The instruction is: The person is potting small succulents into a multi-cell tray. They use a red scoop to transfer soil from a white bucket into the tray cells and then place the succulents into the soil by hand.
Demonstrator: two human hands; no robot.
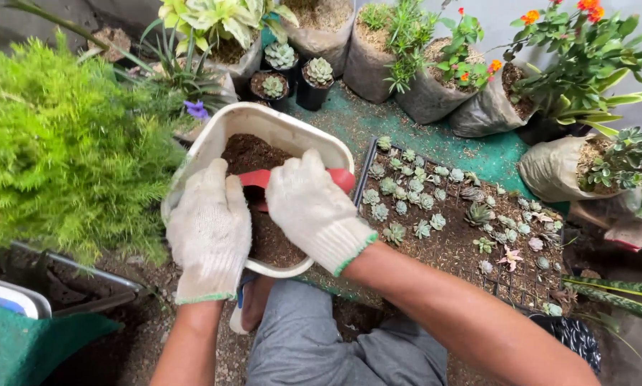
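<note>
Left hand [208,227] grips the tub [278,125] rim, fingers curled, steadying it over the lap. Right hand [312,207] clamps the red scoop [339,177], buried in soil [253,151].

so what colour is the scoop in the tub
Red; the scoop lies over dark soil in the white tub, under the right hand, head view.

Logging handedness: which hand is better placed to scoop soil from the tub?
Right, probably: the right hand already grips the red scoop over the soil; the left hand only rests on the white tub.
</note>
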